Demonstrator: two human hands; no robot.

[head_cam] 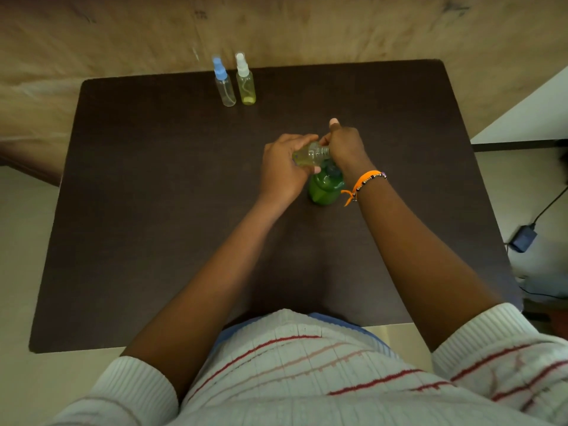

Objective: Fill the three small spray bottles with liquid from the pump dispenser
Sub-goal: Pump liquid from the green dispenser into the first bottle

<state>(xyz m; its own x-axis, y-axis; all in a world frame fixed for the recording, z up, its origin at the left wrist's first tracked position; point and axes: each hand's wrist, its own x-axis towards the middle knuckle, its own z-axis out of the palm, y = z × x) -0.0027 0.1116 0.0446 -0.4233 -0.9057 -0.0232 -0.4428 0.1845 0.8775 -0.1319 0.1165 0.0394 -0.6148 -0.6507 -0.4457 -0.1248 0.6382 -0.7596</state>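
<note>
At the far left edge of the dark table [153,210] stand a blue-capped spray bottle [224,83] and, just beside it, a white-capped spray bottle [245,79] holding yellowish liquid. Toward the middle, the left hand [284,167] grips a third small bottle [309,154] tilted sideways above the green pump dispenser [324,187], while the right hand [345,146] curls around its neck end, thumb raised
</note>
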